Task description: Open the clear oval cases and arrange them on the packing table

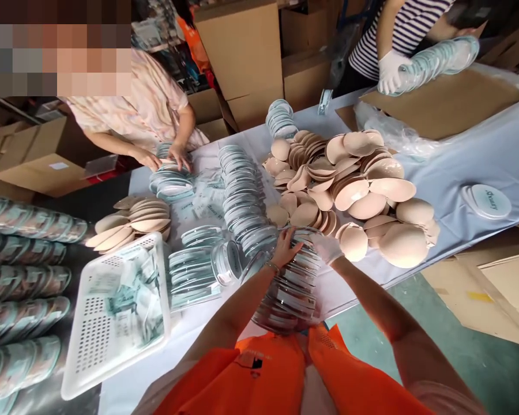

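Just in front of my body, a row of clear round plastic cases (288, 297) with pale teal rims leans along the table edge. My bare left hand (286, 248) is at its far end, fingers curved over a case. My right hand (327, 248), in a white glove, grips the right side of the same end; its fingertips are partly hidden. Just beyond my hands lies a heap of beige bra pads (354, 196). A long row of round cases (240, 190) runs away to the left of it.
A white perforated basket (90, 340) of small printed packets stands left, beside stacked cases (194, 265). Opposite, one person's hands (177, 157) touch cases. Another person's gloved hand (392, 70) holds a row of cases above a cardboard sheet (445, 106). Cardboard boxes (493, 282) lie right.
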